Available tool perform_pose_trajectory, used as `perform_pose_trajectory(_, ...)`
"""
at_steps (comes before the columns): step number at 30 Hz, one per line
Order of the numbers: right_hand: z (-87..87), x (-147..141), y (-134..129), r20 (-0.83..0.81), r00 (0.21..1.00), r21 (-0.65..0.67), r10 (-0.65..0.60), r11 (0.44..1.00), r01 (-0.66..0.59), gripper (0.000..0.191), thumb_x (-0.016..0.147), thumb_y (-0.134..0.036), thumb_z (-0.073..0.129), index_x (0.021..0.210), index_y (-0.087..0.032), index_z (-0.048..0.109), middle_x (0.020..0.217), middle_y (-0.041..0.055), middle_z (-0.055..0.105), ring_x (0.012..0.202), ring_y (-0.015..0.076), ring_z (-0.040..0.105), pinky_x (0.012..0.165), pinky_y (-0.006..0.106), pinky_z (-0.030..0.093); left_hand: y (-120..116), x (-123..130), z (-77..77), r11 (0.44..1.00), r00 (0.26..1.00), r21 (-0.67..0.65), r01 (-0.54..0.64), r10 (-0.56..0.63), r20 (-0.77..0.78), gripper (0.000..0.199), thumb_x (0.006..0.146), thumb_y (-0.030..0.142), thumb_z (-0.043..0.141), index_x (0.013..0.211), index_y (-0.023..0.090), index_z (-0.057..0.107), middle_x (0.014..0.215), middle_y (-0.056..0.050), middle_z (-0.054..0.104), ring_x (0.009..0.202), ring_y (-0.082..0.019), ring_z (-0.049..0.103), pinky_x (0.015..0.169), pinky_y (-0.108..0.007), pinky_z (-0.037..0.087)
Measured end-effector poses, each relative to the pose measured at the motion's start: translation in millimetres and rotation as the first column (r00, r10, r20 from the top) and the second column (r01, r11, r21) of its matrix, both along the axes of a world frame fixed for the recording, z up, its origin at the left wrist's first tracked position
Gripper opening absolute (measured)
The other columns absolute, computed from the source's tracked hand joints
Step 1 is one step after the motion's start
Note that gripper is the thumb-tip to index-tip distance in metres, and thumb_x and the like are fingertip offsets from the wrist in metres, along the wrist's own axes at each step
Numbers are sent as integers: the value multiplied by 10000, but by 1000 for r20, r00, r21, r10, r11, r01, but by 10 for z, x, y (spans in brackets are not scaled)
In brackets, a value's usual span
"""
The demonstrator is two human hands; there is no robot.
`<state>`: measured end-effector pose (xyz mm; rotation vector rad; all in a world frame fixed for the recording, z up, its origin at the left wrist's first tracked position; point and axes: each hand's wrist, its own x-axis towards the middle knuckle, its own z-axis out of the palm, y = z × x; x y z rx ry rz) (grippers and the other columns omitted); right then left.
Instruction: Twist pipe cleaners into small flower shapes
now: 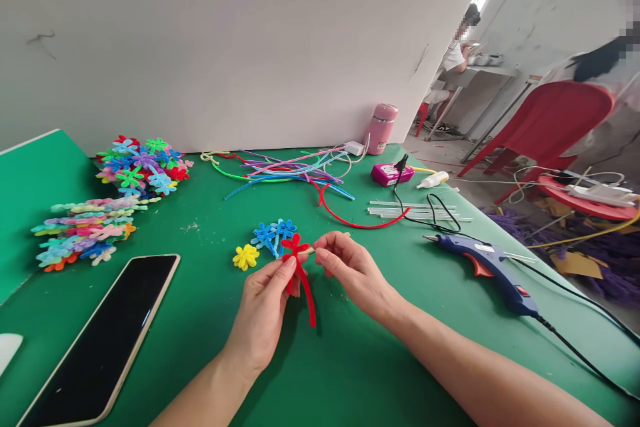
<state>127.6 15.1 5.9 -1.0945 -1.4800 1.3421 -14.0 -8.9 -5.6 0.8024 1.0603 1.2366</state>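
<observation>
My left hand point(264, 310) pinches a red pipe-cleaner flower point(296, 244) between thumb and fingers, just above the table. A loose red tail hangs down from the flower. To its right my right hand point(357, 273) is closed, with thumb and forefinger pinched on a short pale yellow piece point(311, 251) whose tip reaches the flower's edge. I cannot make out what that piece is. Right behind the red flower lie blue pipe-cleaner flowers point(264, 236), partly hidden by it. A yellow pipe-cleaner flower point(245, 257) rests just left of them.
A glue gun point(487, 270) with a cord lies right, near clear glue sticks point(387, 212). Loose pipe cleaners point(285, 172) and a pink bottle point(383, 129) are at the back. Left are a phone point(105, 340) and piled flowers point(145, 163). Two people sit beyond, one by a red chair point(555, 113).
</observation>
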Motion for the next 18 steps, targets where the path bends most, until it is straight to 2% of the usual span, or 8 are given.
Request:
perform_pose_trajectory(3,-11,-16,-21,37,995,-11,92,996,-92,300,798,-429,478,677,-154,485,582,-37,419,527,78,360,478,208,297,29,-3,-20,1000,998,18,-16,14,66,140,731,278,598,782,190,695,632,13,554,638,-106,451,629,-219,402)
perform_pose_trajectory(6,-25,-50,-46,-53,977,-12,205,979,-206,287,798,-414,487,697,-147,508,654,0,506,593,101,449,541,224,360,22,23,-17,998,995,49,37,-41,89,132,752,257,579,786,188,686,665,7,566,654,-108,460,648,-224,397)
perform_pose_trajectory(8,-34,-64,-48,-113,967,-17,228,973,-231,281,797,-410,491,687,-152,504,662,10,527,635,120,492,598,246,398,9,42,-3,996,992,49,75,-79,96,143,764,264,564,786,177,675,673,1,568,648,-109,454,643,-227,393)
perform_pose_trajectory(13,-60,-42,-16,-107,985,-30,134,990,-138,297,759,-422,533,628,-160,484,580,-20,497,558,101,464,563,236,387,10,33,25,998,994,26,53,-55,95,248,774,360,520,674,160,627,614,8,531,596,-111,429,588,-239,380)
perform_pose_trajectory(18,-76,-33,-13,-85,992,-25,88,996,-91,299,745,-429,546,642,-153,497,623,-9,504,573,100,450,552,233,366,10,-9,-2,993,989,54,102,-95,-110,151,716,314,594,686,166,606,616,28,506,602,-103,418,576,-220,358)
